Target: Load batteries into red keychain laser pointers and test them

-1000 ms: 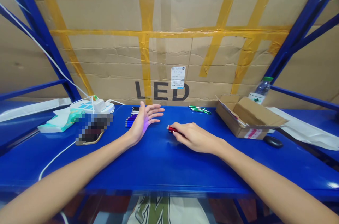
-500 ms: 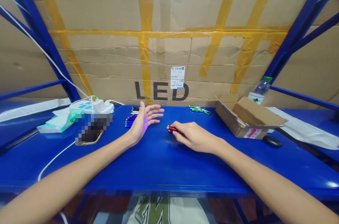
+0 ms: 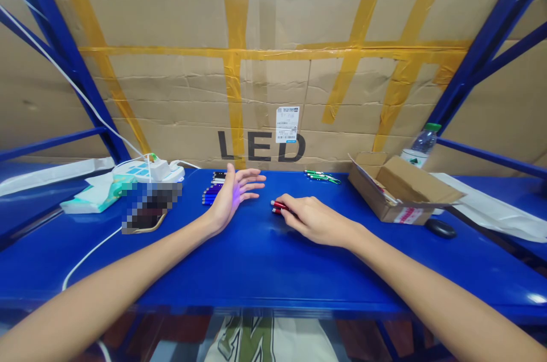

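My right hand [image 3: 318,219] has its fingers closed around red penlights [image 3: 280,206], slim metal tubes with silver ends. Two of their ends stick out past my fingertips, pointing left. My left hand [image 3: 228,199] is held up on edge, fingers stretched out and apart, with nothing in it. A purple glow falls on its palm. Behind and left of that hand, several blue penlights [image 3: 209,196] lie in a row, partly hidden by it. Black and white ones [image 3: 219,175] lie just beyond them. Green penlights [image 3: 320,176] rest farther back on the blue table [image 3: 256,271].
An open cardboard box [image 3: 387,208] stands at right, with a black mouse [image 3: 440,228] before it and a bottle [image 3: 423,142] behind. At left are a phone [image 3: 149,214], a tissue pack [image 3: 96,196], a power strip [image 3: 160,171] and cables. A cardboard sheet [image 3: 192,88] closes the back.
The ends of the red penlights in my right hand have spread slightly apart. My left hand stays in place, and the purple glow remains on its palm.
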The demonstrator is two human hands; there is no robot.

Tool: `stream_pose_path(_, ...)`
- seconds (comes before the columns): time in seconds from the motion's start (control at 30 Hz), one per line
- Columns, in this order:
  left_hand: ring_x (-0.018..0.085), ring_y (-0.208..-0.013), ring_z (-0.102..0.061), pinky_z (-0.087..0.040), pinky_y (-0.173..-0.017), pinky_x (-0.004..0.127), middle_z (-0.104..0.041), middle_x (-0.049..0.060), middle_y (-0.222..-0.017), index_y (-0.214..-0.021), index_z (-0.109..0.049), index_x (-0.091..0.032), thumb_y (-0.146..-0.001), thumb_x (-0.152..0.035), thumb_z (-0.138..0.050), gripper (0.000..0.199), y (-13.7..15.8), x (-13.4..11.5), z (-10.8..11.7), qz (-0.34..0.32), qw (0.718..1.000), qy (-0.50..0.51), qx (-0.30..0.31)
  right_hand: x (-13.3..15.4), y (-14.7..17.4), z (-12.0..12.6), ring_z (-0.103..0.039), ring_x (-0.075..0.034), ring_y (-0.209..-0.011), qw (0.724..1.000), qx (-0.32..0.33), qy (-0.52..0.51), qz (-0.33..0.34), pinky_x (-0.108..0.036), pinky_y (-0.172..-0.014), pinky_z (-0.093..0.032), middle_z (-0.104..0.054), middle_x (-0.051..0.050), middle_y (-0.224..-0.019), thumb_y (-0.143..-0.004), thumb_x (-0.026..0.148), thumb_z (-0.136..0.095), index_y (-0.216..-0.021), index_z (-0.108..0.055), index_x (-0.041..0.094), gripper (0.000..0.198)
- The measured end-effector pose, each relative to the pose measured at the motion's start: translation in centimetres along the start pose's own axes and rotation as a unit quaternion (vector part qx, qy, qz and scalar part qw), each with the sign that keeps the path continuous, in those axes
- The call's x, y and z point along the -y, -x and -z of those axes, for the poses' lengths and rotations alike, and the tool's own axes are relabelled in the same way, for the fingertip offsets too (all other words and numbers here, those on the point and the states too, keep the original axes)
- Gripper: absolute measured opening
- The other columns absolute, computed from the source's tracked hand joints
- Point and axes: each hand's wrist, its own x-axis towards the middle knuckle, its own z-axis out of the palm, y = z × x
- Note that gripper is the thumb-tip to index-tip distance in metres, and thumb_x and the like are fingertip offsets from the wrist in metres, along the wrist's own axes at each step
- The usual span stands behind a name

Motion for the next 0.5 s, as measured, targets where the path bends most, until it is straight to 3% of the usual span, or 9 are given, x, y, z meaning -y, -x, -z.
stream_pose_path(0.27, 0.035, -0.129, -0.066, -0.055, -0.097, 0.041, -0.072, 0.019, -0.135, -0.127, -0.069, -0.016, -0.097, -0.087, -0.036, 0.084, 0.09, -0.17, -0.25, 0.009, 1.0, 0.008, -0.014, -0.05, 0.02, -0.22, -0.073, -0.024, -0.097, 0.999, 0.005, -0.03, 0.018, -0.035, -0.083, -0.052, -0.074, -0.011, -0.118, -0.116, 0.03, -0.036, -0.136, -0.051, 0.022, 0.026)
stream_pose_path(0.5, 0.036, -0.128, -0.066, -0.055, -0.096, 0.041, -0.073, 0.02, -0.134, -0.127, -0.069, -0.015, -0.097, -0.088, -0.036, 0.085, 0.08, -0.13, -0.29, 0.01, 1.0, 0.015, -0.02, 0.3, 0.0, 0.08, -0.068, -0.021, -0.082, 0.999, 0.025, -0.01, 0.018, -0.032, -0.076, -0.047, -0.073, -0.008, -0.103, -0.114, 0.028, -0.039, -0.127, -0.055, 0.021, 0.022)
